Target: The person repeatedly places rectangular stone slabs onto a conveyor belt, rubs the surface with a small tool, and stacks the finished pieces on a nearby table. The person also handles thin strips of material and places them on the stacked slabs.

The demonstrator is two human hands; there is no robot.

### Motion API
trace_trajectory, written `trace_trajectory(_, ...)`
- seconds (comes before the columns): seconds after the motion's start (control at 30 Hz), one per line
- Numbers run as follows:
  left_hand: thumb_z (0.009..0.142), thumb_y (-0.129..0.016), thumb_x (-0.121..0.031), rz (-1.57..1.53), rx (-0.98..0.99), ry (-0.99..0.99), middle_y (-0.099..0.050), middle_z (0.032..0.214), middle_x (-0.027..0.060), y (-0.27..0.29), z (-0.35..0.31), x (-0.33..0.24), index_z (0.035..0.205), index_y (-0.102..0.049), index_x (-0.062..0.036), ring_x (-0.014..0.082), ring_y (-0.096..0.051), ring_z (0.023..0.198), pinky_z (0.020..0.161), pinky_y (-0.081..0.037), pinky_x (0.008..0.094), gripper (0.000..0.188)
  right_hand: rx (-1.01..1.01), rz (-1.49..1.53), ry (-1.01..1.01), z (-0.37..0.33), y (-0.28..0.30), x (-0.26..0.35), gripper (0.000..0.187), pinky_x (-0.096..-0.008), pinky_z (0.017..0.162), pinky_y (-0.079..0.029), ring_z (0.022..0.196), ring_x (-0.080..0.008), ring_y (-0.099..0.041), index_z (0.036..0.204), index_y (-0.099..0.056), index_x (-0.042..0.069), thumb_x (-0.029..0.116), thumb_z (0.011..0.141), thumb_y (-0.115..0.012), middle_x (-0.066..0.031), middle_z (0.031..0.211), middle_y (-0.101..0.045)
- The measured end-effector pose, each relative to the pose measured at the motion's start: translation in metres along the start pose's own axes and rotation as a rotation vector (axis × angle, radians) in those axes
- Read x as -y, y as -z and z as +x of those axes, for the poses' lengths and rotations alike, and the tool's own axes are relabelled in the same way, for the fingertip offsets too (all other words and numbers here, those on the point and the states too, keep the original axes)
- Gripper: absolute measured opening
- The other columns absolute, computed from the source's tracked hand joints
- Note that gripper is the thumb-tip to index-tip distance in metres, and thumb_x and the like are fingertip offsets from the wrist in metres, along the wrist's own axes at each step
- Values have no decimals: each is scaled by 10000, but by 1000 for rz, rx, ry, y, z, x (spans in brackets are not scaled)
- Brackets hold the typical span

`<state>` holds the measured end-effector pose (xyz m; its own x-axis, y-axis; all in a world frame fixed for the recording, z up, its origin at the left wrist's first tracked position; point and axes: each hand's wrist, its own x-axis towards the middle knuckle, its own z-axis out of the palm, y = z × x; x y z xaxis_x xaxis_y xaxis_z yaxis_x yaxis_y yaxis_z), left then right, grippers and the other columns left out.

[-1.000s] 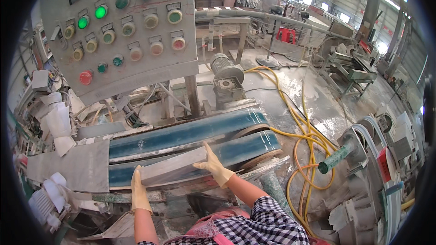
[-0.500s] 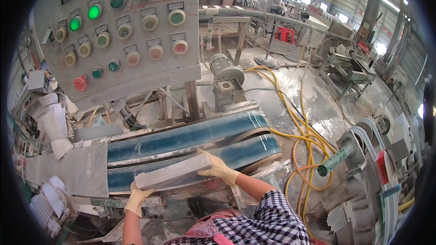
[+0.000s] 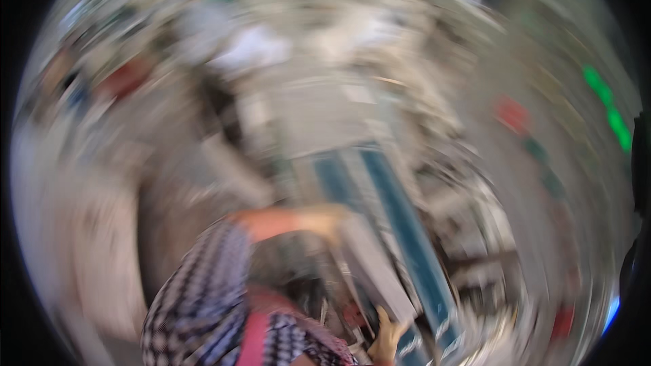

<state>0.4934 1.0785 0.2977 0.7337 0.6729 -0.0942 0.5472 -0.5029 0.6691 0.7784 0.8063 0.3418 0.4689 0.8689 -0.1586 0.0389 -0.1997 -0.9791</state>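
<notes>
A long, pale grey stone block (image 3: 377, 268) lies between my hands, over the blue conveyor belts (image 3: 407, 220). My left hand (image 3: 327, 221), in a cream glove and smeared by motion, grips the block's far end. At the near end, my right hand (image 3: 386, 336), gloved alike, has its fingers closed against the block. Whether the block rests on the belt or is lifted cannot be told through the blur.
Beyond the belts is a flat grey plate (image 3: 319, 112), with blurred white pieces (image 3: 254, 47) past it. To the right, the control panel (image 3: 542, 95) shows glowing green lights. A pale, board-like shape (image 3: 105, 257) stands at left.
My view has swung sharply to the left, so the belts now run away from me and the control panel sits at right. Both hands still hold the stone block.
</notes>
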Motion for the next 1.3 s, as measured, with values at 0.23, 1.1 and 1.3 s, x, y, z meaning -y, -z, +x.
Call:
trace_trajectory(0.23,566,-939,-450,100,251,14,-733,959,128,-5,36,-61,1067,-725,-55,275,-686,889,740,-533,406,673,206,-217,-94,12,-46,-22,545,-343,930,-497,1066,-250,-628,1308,-565,-49,181,850,-751,-150,1180,-667)
trace_trajectory(1.1,820,-734,-395,-1131,-1387,910,-612,1336,193,-72,-836,-52,1384,-522,53,281,-556,1256,1056,-419,373,751,1490,-370,-158,-345,-575,59,526,-318,947,-483,1067,-182,-638,1285,-607,-42,347,938,-676,-88,1198,-672)
trace_trajectory(1.3,868,-706,-377,-1078,-1623,1069,-570,1384,211,-57,-875,-49,1469,-400,58,300,-528,1291,1096,-386,382,803,1612,-577,-19,-379,-700,66,549,-305,894,-488,997,-159,-642,1255,-622,-45,408,947,-668,-82,1142,-685)
